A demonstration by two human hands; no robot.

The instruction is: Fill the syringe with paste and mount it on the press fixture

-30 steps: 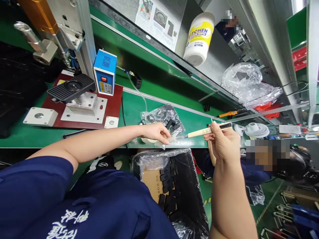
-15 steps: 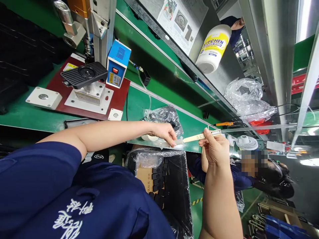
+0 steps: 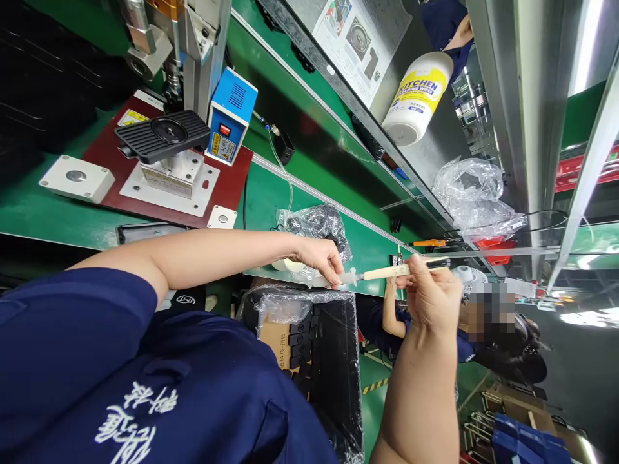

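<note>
Clock positions taken from mid-view: one black ribbed part at ten, mounted on a metal block above a dark red base plate; one blue box, red-switched, between ten and eleven; one white button box just past nine. Grey shelf, bearing one printed sheet near one, one white-and-yellow canister of cleaning wipes between one and two, and clear plastic bagging shortly before three. Also: one white fan just past three; one plastic-lined box toward half past five, small black pieces inside.
</note>
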